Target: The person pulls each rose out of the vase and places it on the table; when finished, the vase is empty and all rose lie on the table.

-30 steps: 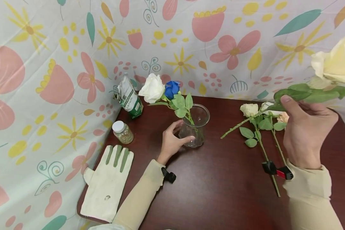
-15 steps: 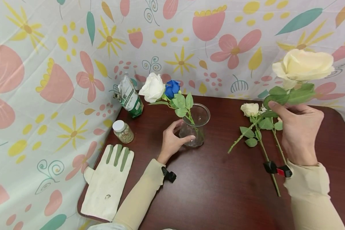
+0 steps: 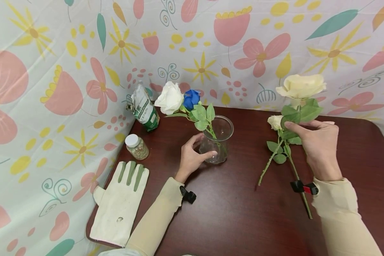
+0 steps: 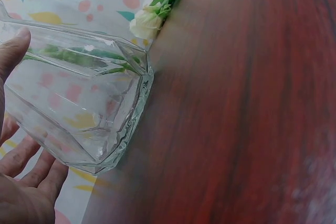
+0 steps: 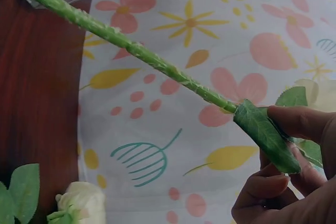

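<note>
My left hand (image 3: 192, 156) holds the clear glass vase (image 4: 84, 98) low on its body, thumb on one side and fingers on the other. A white rose (image 3: 169, 97) and a blue rose (image 3: 191, 99) stand in the vase, leaning left over its rim. On the right, my right hand (image 3: 321, 145) pinches a cream rose (image 3: 302, 86) by its stem just under the bloom, among the leaves. Its bare stem (image 5: 131, 48) points down to the left, apart from the vase. Part of the stem is hidden by the fingers.
More cut roses (image 3: 275, 122) lie on the dark wooden table (image 3: 236, 213) under my right hand, partly covered. To the left are a white-lidded jar (image 3: 137, 147), a green and white bag (image 3: 144, 108) and a pale work glove (image 3: 120, 204). Flower-printed cloth hangs behind.
The right hand has moved left with the cream rose, lowering it, and the stem has turned steeper. My left hand and the vase have stayed in place.
</note>
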Motion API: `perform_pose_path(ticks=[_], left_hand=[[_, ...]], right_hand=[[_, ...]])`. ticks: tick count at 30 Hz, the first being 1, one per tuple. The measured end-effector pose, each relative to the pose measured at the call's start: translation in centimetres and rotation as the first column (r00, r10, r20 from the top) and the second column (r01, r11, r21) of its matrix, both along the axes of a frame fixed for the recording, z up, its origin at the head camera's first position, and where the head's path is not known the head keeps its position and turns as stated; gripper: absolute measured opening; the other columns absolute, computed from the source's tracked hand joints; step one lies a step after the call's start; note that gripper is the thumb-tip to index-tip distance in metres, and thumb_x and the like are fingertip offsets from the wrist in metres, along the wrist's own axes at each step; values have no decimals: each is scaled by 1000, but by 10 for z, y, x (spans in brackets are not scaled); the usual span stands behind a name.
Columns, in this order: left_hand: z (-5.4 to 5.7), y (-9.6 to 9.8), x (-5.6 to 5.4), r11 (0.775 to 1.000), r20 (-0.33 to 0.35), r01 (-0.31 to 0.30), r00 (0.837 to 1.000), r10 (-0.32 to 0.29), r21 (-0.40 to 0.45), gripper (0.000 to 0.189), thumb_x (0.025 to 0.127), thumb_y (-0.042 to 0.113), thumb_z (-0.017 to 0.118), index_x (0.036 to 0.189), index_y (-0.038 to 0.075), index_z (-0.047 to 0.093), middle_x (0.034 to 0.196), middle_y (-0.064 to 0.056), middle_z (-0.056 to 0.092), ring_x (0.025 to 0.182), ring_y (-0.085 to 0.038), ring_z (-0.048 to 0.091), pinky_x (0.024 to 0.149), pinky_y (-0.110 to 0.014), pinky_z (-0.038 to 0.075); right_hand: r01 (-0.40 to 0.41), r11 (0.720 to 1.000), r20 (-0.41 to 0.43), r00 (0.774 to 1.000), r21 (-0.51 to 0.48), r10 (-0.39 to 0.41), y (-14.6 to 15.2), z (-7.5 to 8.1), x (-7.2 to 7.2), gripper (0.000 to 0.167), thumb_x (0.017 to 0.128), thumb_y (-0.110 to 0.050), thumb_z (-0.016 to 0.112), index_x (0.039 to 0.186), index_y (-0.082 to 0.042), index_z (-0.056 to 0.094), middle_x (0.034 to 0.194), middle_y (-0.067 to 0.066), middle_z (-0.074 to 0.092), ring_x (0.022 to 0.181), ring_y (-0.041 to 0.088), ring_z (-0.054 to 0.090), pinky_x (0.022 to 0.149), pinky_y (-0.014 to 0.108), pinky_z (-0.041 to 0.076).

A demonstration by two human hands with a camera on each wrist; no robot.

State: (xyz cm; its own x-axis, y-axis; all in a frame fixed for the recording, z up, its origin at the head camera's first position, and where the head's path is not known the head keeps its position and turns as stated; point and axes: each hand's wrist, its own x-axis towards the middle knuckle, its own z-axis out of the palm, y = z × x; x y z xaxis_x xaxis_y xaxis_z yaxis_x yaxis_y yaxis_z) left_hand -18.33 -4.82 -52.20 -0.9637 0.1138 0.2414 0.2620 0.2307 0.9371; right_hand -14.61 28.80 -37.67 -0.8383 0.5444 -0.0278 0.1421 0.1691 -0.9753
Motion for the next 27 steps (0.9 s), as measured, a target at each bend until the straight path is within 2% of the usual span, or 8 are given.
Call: perform_pose_path(ticks=[2,5,7,16,19,22,24,27], left_hand=[[0,0,0,1000,-1,0,1000,0,0,79,76,20,102,145,7,67,141,-16,73,135,-31,70,117,-41,58],[-1,0,0,1000,-5,0,1000,0,-1,78,76,21,102,145,7,67,142,-17,73,135,-32,70,116,-42,58],[-1,0,0,1000,-6,-1,1000,1,-5,78,76,22,102,145,7,67,142,-16,73,135,-32,70,116,-42,58],[-1,0,-1,1000,-16,2,1000,-2,-2,78,77,22,102,145,7,67,142,-17,73,136,-37,69,116,-45,58],[0,0,-1,1000,-17,5,1000,-5,3,78,76,21,102,145,7,67,142,-17,73,136,-39,69,116,-45,58],[-1,0,-1,1000,-19,9,1000,-9,3,78,76,22,102,145,7,67,142,-16,73,136,-39,69,117,-44,58],[-2,0,-1,1000,-21,10,1000,-10,0,78,76,22,102,145,8,67,141,-16,73,136,-39,69,117,-44,58],[-2,0,-1,1000,-18,10,1000,-10,1,79,76,22,102,145,8,67,141,-15,73,135,-39,69,117,-43,58]], right_hand=[[-21,999,56,998,50,18,1,-3,-3,9,84,-18,95,80,-20,87,114,-25,48,113,-8,43,72,10,48],[-57,996,122,991,70,48,4,-9,-7,11,86,-25,95,79,-28,86,91,-32,60,106,-6,48,72,11,47],[-91,993,155,985,69,79,7,-14,-9,8,86,-29,95,83,-28,87,74,-27,68,101,-4,53,72,12,47],[-268,949,268,938,166,218,15,-36,-17,10,92,-42,88,93,-32,88,76,-34,67,101,-3,52,75,17,48],[-296,936,317,921,190,227,16,-42,-21,23,92,-43,88,103,-22,87,76,-34,64,101,-2,52,76,18,50],[-332,915,379,896,229,230,17,-48,-25,46,93,-44,86,123,-9,81,90,-25,68,109,5,56,78,18,50],[-357,897,410,882,259,232,17,-52,-28,60,94,-44,85,133,1,75,108,-6,77,120,18,60,79,19,49],[-388,878,437,866,279,243,18,-58,-32,66,95,-42,84,137,7,72,140,22,71,137,34,57,82,20,46]])
